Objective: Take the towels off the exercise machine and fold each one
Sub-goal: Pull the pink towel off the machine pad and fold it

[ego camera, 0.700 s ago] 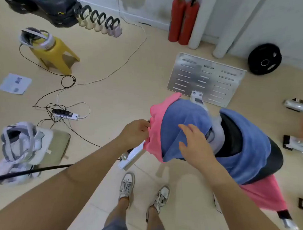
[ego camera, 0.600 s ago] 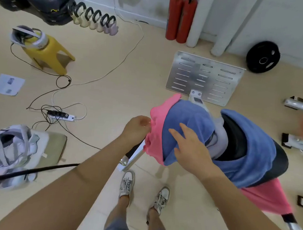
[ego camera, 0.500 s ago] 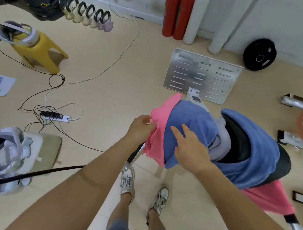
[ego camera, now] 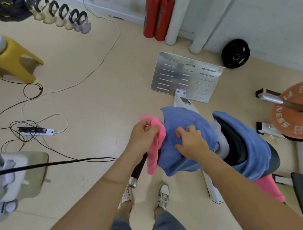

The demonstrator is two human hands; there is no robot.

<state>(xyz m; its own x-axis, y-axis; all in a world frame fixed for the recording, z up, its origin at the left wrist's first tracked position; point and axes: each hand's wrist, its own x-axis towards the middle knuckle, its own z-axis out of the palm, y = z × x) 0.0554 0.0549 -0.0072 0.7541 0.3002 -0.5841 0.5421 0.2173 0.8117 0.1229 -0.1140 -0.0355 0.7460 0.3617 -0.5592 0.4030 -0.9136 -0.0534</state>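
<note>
View from above, looking down at two bare arms and an exercise machine (ego camera: 239, 150) draped with towels. The left hand (ego camera: 143, 134) grips a bunched pink towel (ego camera: 155, 146), its fingers (ego camera: 149, 126) curled tight around the top of the fabric; the rest of the towel hangs down beside the machine's black handle (ego camera: 138, 168). Just to the right, the right hand (ego camera: 192, 143) rests on a blue towel (ego camera: 174, 133) covering the machine, fingers bent and pinching into the cloth. A second blue towel (ego camera: 250, 148) lies over the black seat, with more pink cloth (ego camera: 267, 186) hanging below. White sneakers (ego camera: 163, 193) stand on the beige floor (ego camera: 96, 98).
</note>
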